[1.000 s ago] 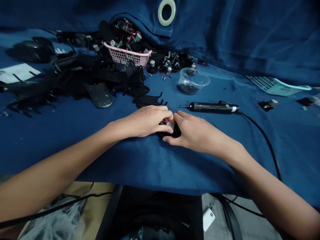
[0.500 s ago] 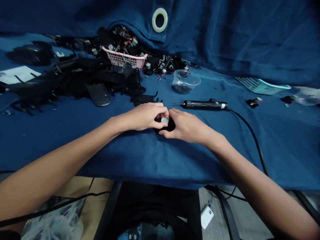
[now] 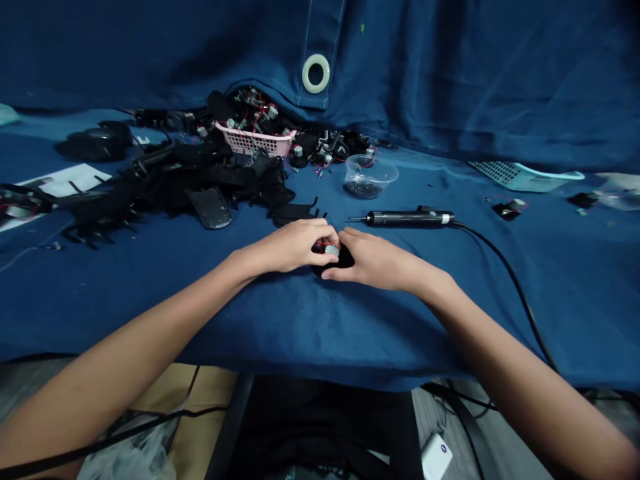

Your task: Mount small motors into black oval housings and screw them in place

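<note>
Close together above the blue cloth, both my hands meet at a small black part. My left hand pinches a small silver-grey motor with red wires, which sits in or against the black part. My right hand curls around the right side of that part, thumb toward me and fingers at the far side. Much of the part is hidden by my fingers. Just beyond my right hand lies a black electric screwdriver, its bit pointing left. A loose black plastic piece rests beyond my left hand.
Black plastic parts are heaped at the left, beside white paper. Behind stands a pink basket of wired motors. A clear tub holds small dark screws. A turquoise basket and the screwdriver's cable are at the right.
The view has shifted, so the table and its things appear slightly lower. Both hands keep nearly the same hold on the motor and the black part.
</note>
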`<state>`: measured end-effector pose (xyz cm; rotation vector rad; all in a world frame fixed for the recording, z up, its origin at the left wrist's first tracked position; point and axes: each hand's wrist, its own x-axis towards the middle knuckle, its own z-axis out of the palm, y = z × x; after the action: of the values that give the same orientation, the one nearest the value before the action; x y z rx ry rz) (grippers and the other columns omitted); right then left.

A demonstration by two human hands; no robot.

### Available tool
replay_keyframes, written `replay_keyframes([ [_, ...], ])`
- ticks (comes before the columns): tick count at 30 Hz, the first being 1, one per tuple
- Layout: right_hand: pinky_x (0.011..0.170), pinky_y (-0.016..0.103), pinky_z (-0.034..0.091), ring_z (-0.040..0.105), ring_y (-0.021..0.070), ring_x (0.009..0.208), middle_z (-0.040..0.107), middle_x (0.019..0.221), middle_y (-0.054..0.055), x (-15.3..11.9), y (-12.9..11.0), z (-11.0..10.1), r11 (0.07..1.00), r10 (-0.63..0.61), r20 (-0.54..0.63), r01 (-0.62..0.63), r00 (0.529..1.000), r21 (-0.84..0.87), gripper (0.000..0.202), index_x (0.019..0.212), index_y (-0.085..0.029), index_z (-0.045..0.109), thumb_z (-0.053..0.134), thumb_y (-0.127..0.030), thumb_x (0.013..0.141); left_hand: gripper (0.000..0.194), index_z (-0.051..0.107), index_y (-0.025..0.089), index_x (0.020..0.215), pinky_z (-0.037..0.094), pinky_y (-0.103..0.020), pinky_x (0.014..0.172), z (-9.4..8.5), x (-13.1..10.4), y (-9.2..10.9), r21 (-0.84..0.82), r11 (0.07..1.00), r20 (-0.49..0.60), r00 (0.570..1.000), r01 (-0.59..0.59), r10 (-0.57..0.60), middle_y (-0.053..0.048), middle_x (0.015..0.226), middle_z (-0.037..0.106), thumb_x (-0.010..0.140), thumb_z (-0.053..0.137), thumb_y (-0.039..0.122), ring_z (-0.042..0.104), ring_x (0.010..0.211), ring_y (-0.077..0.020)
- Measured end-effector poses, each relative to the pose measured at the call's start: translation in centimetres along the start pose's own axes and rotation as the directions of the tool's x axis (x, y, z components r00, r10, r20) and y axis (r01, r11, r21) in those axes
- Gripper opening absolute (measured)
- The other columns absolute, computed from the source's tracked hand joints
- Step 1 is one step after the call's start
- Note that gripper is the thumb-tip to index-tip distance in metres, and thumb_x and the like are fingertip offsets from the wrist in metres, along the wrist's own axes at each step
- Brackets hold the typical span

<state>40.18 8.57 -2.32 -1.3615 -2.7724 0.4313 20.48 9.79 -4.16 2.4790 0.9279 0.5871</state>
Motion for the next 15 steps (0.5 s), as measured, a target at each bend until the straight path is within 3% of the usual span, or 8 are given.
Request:
replay_keyframes([
  [6,0.084,0.040,0.048,0.059,0.0265,0.099,0.058,0.112,0.010,-2.0,-0.1,0.3,0.998,-0.039,-0.167,0.030,0.985,-0.054,0.061,0.126,-0.021,0.049,0.054,-0.062,0.081,0.021,0.062,0.016,0.100,0.041,-0.026,0.077,-0.1,0.1,0.0,-0.025,1.000,0.008,1.000,-0.008,0.008,-0.003,0.098,0.060,0.086,0.063,0.032,0.056,0.087,-0.0158],
  [10,0.089,0.043,0.048,0.058,0.0263,0.102,0.057,0.117,0.009,-3.0,-0.1,0.3,0.995,-0.059,-0.236,0.037,0.970,-0.098,0.050,0.123,-0.022,0.051,0.056,-0.053,0.084,0.021,0.063,0.016,0.100,0.040,-0.025,0.076,-0.2,0.1,0.1,-0.031,1.000,0.017,1.000,0.003,-0.003,-0.003,0.098,0.061,0.086,0.064,0.032,0.057,0.087,-0.0156],
  [15,0.095,0.039,0.049,0.057,0.0218,0.106,0.055,0.121,0.009,-4.0,0.5,0.4,0.986,-0.161,-0.295,0.142,0.942,-0.084,0.040,0.123,-0.023,0.054,0.053,-0.043,0.089,0.021,0.063,0.018,0.102,0.041,-0.026,0.077,-0.2,-0.1,0.0,-0.061,0.998,0.009,1.000,-0.003,0.004,-0.002,0.099,0.061,0.087,0.061,0.033,0.057,0.088,-0.0156],
])
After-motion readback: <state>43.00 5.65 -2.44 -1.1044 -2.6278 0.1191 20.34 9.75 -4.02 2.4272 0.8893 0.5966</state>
